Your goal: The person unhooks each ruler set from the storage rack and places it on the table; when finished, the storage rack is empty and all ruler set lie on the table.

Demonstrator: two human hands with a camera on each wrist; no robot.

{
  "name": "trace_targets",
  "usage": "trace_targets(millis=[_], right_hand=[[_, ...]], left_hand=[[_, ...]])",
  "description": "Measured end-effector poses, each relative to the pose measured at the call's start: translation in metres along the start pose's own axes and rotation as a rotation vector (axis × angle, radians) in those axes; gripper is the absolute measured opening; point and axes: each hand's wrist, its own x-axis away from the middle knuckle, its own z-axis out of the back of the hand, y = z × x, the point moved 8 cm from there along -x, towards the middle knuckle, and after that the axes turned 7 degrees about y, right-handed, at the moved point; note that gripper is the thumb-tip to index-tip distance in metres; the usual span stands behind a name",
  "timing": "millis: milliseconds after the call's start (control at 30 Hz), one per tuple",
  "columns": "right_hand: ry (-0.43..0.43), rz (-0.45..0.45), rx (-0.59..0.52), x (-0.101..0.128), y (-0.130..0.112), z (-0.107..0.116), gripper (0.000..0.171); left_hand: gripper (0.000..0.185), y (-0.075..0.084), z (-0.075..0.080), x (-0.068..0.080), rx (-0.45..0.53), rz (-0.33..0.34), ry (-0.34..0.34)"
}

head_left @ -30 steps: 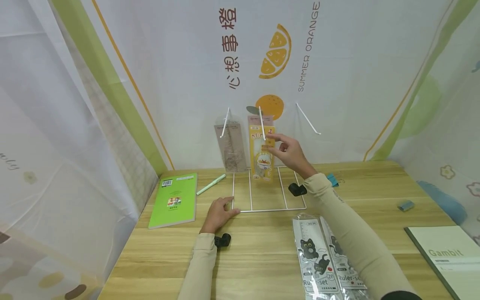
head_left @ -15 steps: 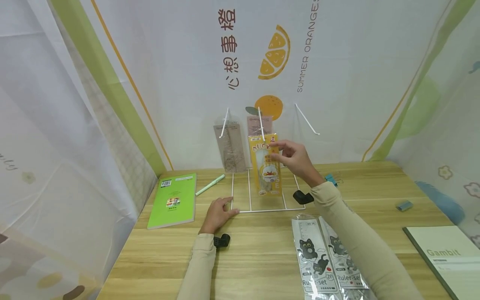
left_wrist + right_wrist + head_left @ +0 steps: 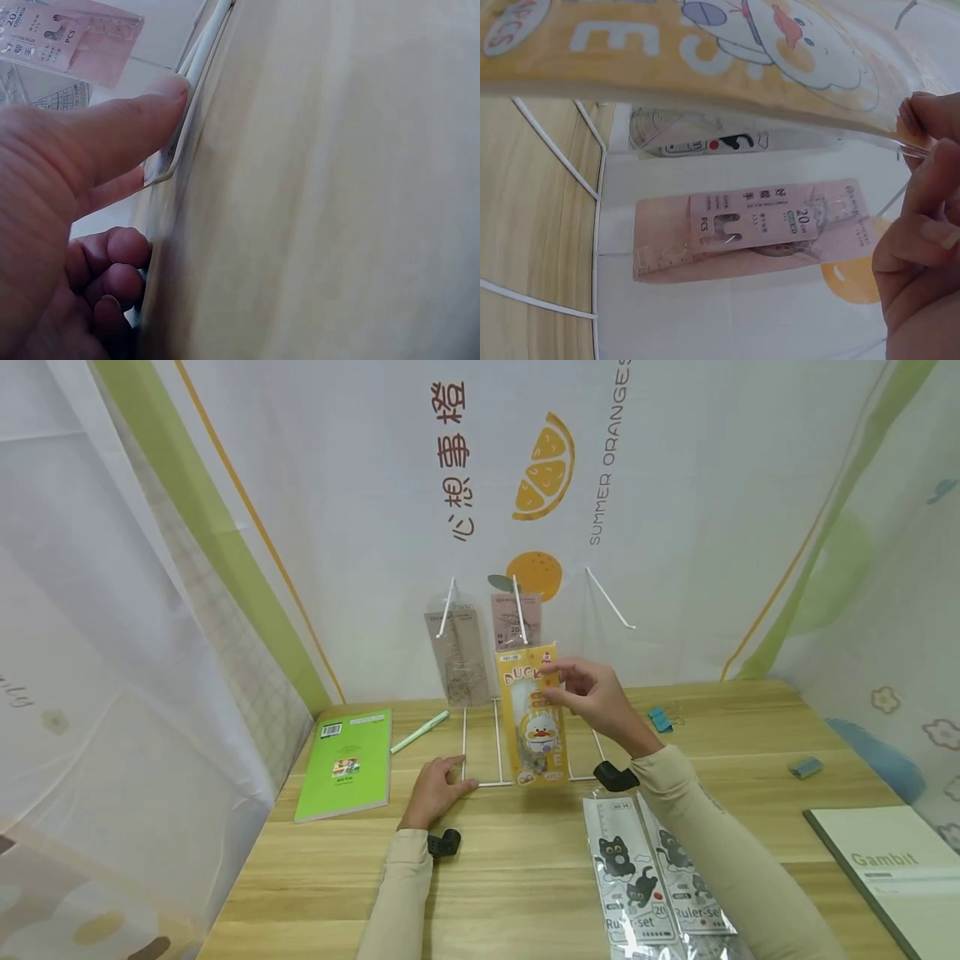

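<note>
My right hand (image 3: 596,693) pinches the right edge of a yellow duck-print ruler set (image 3: 534,727) in clear packaging, which hangs upright in front of the white wire rack (image 3: 495,784). Its top edge appears just below the tip of the middle hook (image 3: 519,610). Behind it a pink ruler set (image 3: 750,229) hangs on the rack. At the rack's front left corner, my left hand (image 3: 435,793) grips the base wire. The left wrist view shows the thumb (image 3: 161,101) along the wire and the other fingers curled.
A greyish packaged set (image 3: 461,656) hangs on the left hook; the right hook (image 3: 610,597) bears nothing. Cat-print ruler sets (image 3: 630,872) lie front right. Around are a green notebook (image 3: 345,768), a pen (image 3: 420,732), binder clips (image 3: 660,719) and a Gambit notebook (image 3: 885,868).
My right hand has drawn the yellow ruler set down and toward me, off the front of the middle hook, uncovering the pink set. The left hand has stayed on the rack's corner.
</note>
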Motion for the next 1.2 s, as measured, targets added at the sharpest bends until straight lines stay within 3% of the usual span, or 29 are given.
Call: trace_targets(millis=[300,600,867,967,1167,1200], right_hand=[[-0.007,0.065,-0.010,0.014,-0.021,0.001,0.032],[-0.003,0.075,-0.059,0.023,-0.037,0.000,0.031],[-0.010,0.121,-0.125,0.050,-0.043,-0.003,0.032],[-0.007,0.067,-0.115,0.064,-0.036,-0.003,0.031],[-0.017,-0.219,-0.049,0.099,-0.007,-0.001,0.032],[-0.016,-0.267,-0.042,0.104,-0.002,0.000,0.033]], left_hand=[[0.055,0.001,0.000,0.001,0.011,0.019,-0.010],[0.054,0.001,-0.001,0.002,0.013,0.016,-0.009],[0.053,0.000,-0.001,0.000,-0.003,0.001,0.005],[0.054,-0.001,-0.001,-0.001,-0.007,-0.006,0.013],[0.057,0.000,0.001,0.000,0.025,-0.030,0.030],[0.057,0.002,0.002,0.002,0.022,-0.058,0.041]])
